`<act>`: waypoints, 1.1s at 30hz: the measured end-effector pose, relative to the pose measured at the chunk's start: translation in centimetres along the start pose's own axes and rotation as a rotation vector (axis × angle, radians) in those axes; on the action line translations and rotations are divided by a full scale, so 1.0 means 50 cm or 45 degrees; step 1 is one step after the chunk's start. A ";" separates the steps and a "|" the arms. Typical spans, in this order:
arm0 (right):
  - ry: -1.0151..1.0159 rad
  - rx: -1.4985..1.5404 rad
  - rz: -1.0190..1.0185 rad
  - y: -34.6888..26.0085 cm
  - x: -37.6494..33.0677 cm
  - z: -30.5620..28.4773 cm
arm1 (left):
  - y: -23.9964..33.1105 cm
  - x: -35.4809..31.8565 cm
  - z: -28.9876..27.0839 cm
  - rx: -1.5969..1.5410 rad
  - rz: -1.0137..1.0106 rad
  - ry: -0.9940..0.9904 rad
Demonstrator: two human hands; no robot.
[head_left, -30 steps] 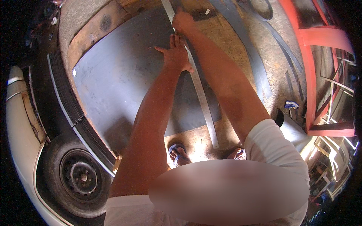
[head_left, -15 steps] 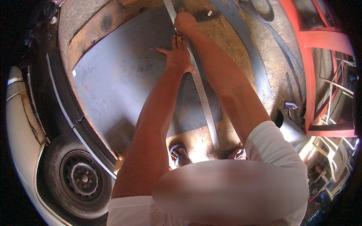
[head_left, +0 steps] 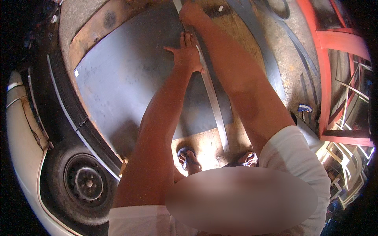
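Observation:
A large dark grey sheet (head_left: 122,74), perhaps metal or rubber, lies flat on a wooden board. Across its right side runs a long, straight metal ruler (head_left: 214,108), its near end reaching past the sheet's edge. My left hand (head_left: 186,57) lies flat on the ruler and sheet with thumb and fingers spread. Farther along, my right hand (head_left: 193,14) is closed against the ruler near the top of the view. Whatever its fingers hold is hidden.
Dark strips (head_left: 271,63) lie on the right, near a red metal frame (head_left: 325,86). A small white piece (head_left: 221,8) rests at the far side. To my left are a car wheel (head_left: 87,183) and a long stack of dark ribbed material (head_left: 67,86). My feet stand at the near edge.
My right hand has slid a little farther away along the ruler. My left hand stays pressed in about the same place, and the view has shifted slightly.

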State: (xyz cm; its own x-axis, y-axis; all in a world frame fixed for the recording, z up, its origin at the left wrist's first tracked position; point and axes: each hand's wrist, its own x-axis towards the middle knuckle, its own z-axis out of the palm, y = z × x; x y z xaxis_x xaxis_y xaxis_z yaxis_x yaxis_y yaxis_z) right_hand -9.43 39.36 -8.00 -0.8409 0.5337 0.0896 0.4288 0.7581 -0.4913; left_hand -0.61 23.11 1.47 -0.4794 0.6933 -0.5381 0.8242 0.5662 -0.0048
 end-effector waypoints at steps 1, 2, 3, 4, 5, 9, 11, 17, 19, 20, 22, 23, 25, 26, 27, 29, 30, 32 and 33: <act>-0.008 0.044 0.048 -0.004 0.002 0.002 | -0.008 0.008 0.003 0.001 0.007 0.013; -0.013 0.086 0.097 -0.006 0.003 0.001 | -0.013 0.016 0.006 -0.003 0.009 0.009; -0.016 0.126 0.147 -0.006 0.004 -0.001 | -0.016 0.024 0.009 -0.007 0.013 0.007; -0.060 0.142 0.188 -0.009 0.001 -0.008 | -0.014 0.024 0.008 -0.009 0.009 -0.003; -0.102 0.155 0.230 -0.010 -0.002 -0.017 | -0.011 0.024 0.006 0.003 0.010 -0.006; -0.229 0.175 0.326 -0.026 -0.045 -0.068 | -0.003 0.015 0.004 0.028 0.000 -0.008; -0.281 0.177 0.364 -0.036 -0.074 -0.100 | 0.002 0.008 -0.003 0.036 -0.006 -0.007; -0.336 0.016 0.363 -0.049 -0.144 -0.156 | 0.010 0.002 -0.005 0.094 0.050 0.026; -0.344 -0.033 0.340 -0.055 -0.169 -0.161 | 0.003 0.007 -0.002 0.117 0.072 -0.003; -0.351 -0.029 0.347 -0.059 -0.181 -0.163 | -0.001 0.008 0.006 0.116 0.073 0.032; -0.361 0.013 0.374 -0.062 -0.202 -0.167 | -0.003 0.006 0.020 0.111 0.080 0.103; -0.362 0.050 0.393 -0.062 -0.213 -0.170 | -0.001 0.008 0.020 0.123 0.078 0.088; -0.368 0.106 0.425 -0.060 -0.232 -0.173 | 0.001 0.010 0.020 0.147 0.073 0.055; -0.373 0.123 0.437 -0.060 -0.241 -0.174 | 0.002 0.010 0.024 0.116 0.069 0.088; -0.377 0.141 0.449 -0.060 -0.248 -0.175 | 0.002 0.009 0.029 0.086 0.065 0.121; -0.345 0.123 0.454 -0.044 -0.264 -0.157 | 0.004 0.012 0.032 0.055 0.063 0.163; -0.329 0.114 0.458 -0.035 -0.272 -0.148 | 0.005 0.016 0.031 0.054 0.063 0.169; -0.349 0.118 0.446 -0.033 -0.291 -0.145 | 0.000 0.024 0.040 0.068 0.058 0.178; -0.358 0.119 0.441 -0.031 -0.301 -0.144 | -0.001 0.030 0.045 0.082 0.061 0.182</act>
State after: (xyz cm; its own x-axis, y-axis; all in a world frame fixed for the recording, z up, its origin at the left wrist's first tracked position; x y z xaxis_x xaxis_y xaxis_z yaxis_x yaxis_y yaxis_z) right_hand 4.93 32.88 -2.35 -0.7155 0.6176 -0.3266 0.6801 0.5086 -0.5280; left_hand -0.69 23.12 -1.23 -0.4735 0.7775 -0.4139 0.8625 0.5046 -0.0388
